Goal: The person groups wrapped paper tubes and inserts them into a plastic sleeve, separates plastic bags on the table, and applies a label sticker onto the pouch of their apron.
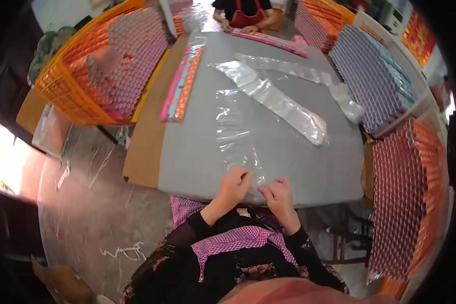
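Note:
A long clear plastic sleeve (232, 126) lies crinkled along the grey table, its near end at the front edge. My left hand (233, 187) is closed on the left side of that end, fingers curled in. On the right side, my right hand (279, 198) pinches the same end between thumb and fingers. The two hands are a short way apart, with the clear film between them. Beyond them lies a stack of flattened clear sleeves (283, 109), slanting to the right. Another strip of clear sleeves (289, 68) runs behind it.
Several patterned rolls (182, 86) lie at the table's left. Across the table (309, 177), a person in a red apron (245, 19) has hands by pink rolls (271, 41). An orange crate (68, 96) of rolls stands left; stacked blue rolls (365, 76) and red rolls (397, 202) stand right.

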Motion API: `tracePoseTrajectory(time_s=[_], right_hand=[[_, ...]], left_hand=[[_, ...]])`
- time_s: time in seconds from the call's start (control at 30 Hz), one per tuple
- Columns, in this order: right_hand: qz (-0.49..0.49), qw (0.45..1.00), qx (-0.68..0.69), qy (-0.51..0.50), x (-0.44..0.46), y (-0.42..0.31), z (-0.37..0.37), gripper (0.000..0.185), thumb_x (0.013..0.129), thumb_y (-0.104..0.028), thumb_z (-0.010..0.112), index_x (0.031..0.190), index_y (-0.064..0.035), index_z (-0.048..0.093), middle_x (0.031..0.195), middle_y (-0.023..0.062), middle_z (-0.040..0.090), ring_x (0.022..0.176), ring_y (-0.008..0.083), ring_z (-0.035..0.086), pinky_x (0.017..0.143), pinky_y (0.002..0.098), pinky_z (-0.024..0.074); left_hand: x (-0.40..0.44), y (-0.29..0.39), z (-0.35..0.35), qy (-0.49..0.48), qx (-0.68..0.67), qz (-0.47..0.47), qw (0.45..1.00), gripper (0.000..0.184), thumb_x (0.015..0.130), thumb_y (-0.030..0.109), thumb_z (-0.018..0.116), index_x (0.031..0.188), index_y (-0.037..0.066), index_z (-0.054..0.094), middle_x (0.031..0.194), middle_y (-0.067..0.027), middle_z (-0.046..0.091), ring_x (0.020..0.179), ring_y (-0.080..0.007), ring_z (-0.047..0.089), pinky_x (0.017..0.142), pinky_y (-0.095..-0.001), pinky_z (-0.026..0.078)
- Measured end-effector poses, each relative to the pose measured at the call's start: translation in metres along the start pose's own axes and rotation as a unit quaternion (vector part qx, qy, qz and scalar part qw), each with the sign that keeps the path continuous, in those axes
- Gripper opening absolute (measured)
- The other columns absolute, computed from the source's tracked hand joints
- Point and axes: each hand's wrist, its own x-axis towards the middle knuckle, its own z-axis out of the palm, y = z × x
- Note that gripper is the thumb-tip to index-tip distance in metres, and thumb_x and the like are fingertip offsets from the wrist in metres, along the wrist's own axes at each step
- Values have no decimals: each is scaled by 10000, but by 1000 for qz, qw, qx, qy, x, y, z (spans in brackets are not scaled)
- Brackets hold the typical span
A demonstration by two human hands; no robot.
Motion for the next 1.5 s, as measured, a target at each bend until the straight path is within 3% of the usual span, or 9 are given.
tracePoseTrajectory(time_s=[0.13, 0.27, 0.33, 0.5, 0.7, 0.9, 0.97, 1.3, 1.5], right_hand=[[90, 995, 15, -44, 2, 2, -3, 142, 810, -137, 683, 745, -16, 646, 706, 151, 624, 673, 339, 614, 611, 386, 478], [111, 990, 66, 58, -8, 10, 9, 157, 830, -159, 684, 807, -11, 637, 664, 150, 586, 620, 344, 578, 640, 407, 475], [157, 979, 127, 16, -10, 6, 4, 162, 804, -152, 678, 843, -3, 631, 766, 190, 636, 705, 366, 631, 608, 408, 485], [143, 982, 117, 37, -16, 4, 8, 135, 797, -122, 642, 860, -4, 621, 806, 196, 645, 758, 374, 633, 638, 411, 489], [140, 987, 77, 27, -11, -5, 5, 125, 799, -127, 626, 815, -15, 574, 754, 173, 615, 750, 388, 609, 672, 451, 479], [115, 990, -8, 80, -14, 6, -3, 115, 800, -128, 634, 793, -40, 561, 749, 133, 591, 725, 356, 575, 687, 430, 460], [119, 988, -11, 93, -15, 5, -2, 113, 797, -120, 633, 794, -37, 556, 744, 135, 585, 718, 353, 571, 676, 426, 461], [198, 967, 156, 39, -14, -13, 2, 168, 842, -123, 623, 963, -11, 592, 871, 181, 649, 791, 324, 652, 692, 377, 512], [168, 980, 103, 8, -16, -13, -2, 207, 840, -113, 602, 1030, -35, 583, 827, 188, 655, 782, 355, 653, 695, 421, 514]], left_hand=[[2, 17, 3, -19, -21, 46, 999, 100, 871, 95, 628, 868, 0, 598, 787, -166, 582, 722, -338, 568, 648, -385, 459], [-4, 16, 10, -123, 16, 72, 990, 146, 849, 126, 665, 885, 0, 599, 826, -157, 599, 767, -335, 589, 690, -379, 477], [-6, 21, 14, -146, 31, 74, 986, 188, 832, 150, 693, 894, 0, 598, 840, -153, 604, 781, -327, 596, 706, -375, 481], [-6, 24, 16, -152, 14, -32, 988, 365, 756, 255, 786, 926, 0, 588, 839, -133, 597, 788, -257, 594, 719, -363, 481], [-4, 12, 14, -107, -32, 14, 994, 116, 858, 68, 641, 847, 8, 542, 787, -96, 551, 717, -213, 536, 668, -337, 452], [-7, 11, 7, -74, 57, 76, 993, 108, 796, 2, 605, 848, 7, 511, 851, -132, 577, 740, -236, 547, 692, -324, 460], [-8, 13, 6, -122, 127, 72, 982, 126, 796, 45, 612, 884, -2, 535, 848, -170, 570, 783, -359, 565, 698, -396, 461], [-12, 13, 9, -163, 141, 13, 976, 141, 816, 97, 638, 875, 6, 549, 861, -182, 584, 790, -372, 573, 680, -430, 459], [-7, 12, 4, -153, 152, -31, 976, 119, 828, 72, 612, 836, 2, 517, 824, -181, 567, 745, -366, 559, 660, -416, 452]])
